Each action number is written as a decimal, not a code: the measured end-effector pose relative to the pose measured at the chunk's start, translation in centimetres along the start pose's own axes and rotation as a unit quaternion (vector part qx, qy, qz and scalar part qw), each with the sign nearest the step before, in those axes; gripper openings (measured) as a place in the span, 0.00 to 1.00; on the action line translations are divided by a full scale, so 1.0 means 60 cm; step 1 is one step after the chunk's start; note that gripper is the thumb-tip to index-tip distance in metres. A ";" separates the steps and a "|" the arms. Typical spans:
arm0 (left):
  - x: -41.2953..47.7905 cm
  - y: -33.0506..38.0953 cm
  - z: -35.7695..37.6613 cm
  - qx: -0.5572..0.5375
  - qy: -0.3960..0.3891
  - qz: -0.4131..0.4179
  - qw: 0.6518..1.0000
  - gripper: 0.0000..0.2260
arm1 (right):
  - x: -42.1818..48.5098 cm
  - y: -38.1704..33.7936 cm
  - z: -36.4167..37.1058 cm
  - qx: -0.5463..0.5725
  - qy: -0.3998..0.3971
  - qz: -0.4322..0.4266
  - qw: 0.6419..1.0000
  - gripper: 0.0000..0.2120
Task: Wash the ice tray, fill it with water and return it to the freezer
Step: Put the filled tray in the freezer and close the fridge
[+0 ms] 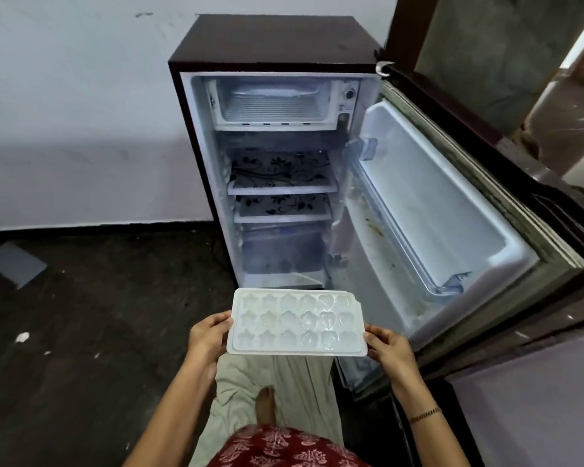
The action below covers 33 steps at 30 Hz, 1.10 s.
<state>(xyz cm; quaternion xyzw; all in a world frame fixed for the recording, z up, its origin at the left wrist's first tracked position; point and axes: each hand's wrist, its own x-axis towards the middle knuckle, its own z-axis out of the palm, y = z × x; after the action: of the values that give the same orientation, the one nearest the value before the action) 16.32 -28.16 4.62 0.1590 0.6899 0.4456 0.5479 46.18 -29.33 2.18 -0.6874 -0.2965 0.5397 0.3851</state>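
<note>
I hold a white ice tray (296, 323) level in front of me, below the open fridge. Its several cells are shaped like stars, flowers and hearts; some glisten. My left hand (207, 335) grips the tray's left short edge. My right hand (386, 345) grips its right short edge. Above stands a small dark fridge (273, 42) with its door swung open to the right. The freezer compartment (273, 102) at the top of the fridge is open and frosted inside, with nothing in it.
The open fridge door (452, 214) with its clear shelf juts out to my right. Two patterned shelves (282, 188) and a bottom drawer sit below the freezer. Dark floor (98, 315) spreads to the left. A white wall stands behind. A dark cabinet edges the far right.
</note>
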 end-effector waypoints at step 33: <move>0.304 0.263 0.124 0.018 0.026 0.024 0.999 0.11 | 0.321 -0.246 0.183 0.052 0.011 -0.060 0.997 0.11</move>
<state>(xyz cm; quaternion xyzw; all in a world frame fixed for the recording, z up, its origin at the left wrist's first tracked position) 12.40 -3.26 5.86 0.1734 0.7077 0.4501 0.5162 40.29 -3.39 3.51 -0.6536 -0.3046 0.5222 0.4554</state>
